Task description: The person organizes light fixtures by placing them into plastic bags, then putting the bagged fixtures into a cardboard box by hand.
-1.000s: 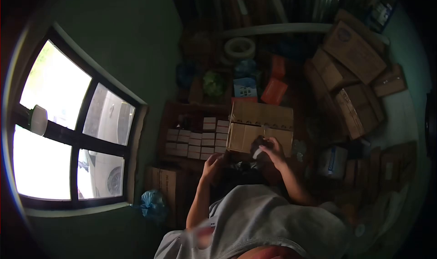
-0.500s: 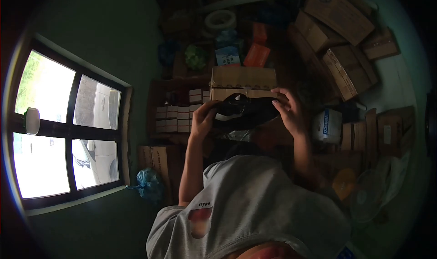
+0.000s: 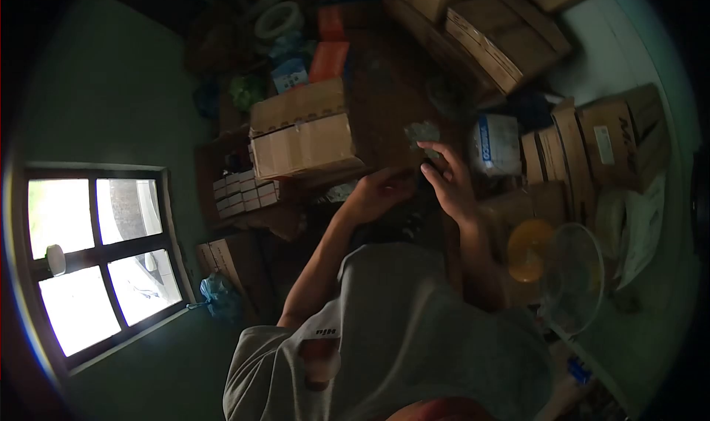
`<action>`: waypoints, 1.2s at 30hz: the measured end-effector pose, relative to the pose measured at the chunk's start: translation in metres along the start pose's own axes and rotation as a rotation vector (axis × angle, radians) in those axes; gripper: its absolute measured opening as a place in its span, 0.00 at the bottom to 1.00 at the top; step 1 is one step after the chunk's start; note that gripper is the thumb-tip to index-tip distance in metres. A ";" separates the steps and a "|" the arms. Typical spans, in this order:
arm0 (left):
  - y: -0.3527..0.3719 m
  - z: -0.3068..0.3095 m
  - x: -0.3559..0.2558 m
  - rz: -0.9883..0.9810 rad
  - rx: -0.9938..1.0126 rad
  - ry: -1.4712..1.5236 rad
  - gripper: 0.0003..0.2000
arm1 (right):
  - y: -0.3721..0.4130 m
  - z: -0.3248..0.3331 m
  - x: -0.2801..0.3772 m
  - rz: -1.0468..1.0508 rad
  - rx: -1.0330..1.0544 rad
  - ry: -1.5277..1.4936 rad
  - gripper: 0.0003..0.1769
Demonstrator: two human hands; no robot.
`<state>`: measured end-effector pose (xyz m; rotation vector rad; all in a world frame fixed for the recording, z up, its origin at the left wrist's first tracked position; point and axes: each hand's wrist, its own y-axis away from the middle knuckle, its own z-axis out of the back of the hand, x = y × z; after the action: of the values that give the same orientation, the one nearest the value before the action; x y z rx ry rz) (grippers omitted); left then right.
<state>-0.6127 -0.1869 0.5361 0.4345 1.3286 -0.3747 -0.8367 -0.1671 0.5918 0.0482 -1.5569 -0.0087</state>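
My left hand [image 3: 382,192] is in front of my torso with its fingers curled inward. Deep shadow hides what those fingers hold, if anything. Close by on the right is my right hand [image 3: 449,183], its index finger stretched out and its thumb apart from it. No object shows clearly in it. The space between and below the hands is very dark, and I cannot make out a black item there. A closed cardboard box [image 3: 303,140] stands beyond my left hand. Crumpled clear plastic [image 3: 421,132] lies just past my right fingertips.
Small white boxes [image 3: 244,192] fill a carton at left. A white package with a blue label [image 3: 495,143] and upright cartons [image 3: 610,140] stand at right, near a yellow round object [image 3: 530,249] and a clear round cover [image 3: 575,277]. A window [image 3: 103,251] is far left.
The view has turned and shifted right, so the boxes appear further left. The black item stretched between both hands before is no longer distinguishable. My hands are closer together.
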 end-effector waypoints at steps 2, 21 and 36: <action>-0.026 -0.045 -0.002 0.145 0.099 -0.095 0.21 | 0.012 0.033 -0.001 -0.036 0.029 -0.029 0.21; -0.112 -0.178 -0.015 -0.197 0.051 -0.280 0.17 | 0.052 0.197 0.032 -0.013 0.061 -0.282 0.32; -0.115 -0.026 -0.053 -0.099 -0.240 0.142 0.10 | 0.021 0.205 0.011 0.062 -0.267 0.538 0.10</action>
<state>-0.7029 -0.2719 0.5730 0.1971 1.5171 -0.2652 -1.0424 -0.1516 0.6063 -0.1952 -1.0082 -0.1431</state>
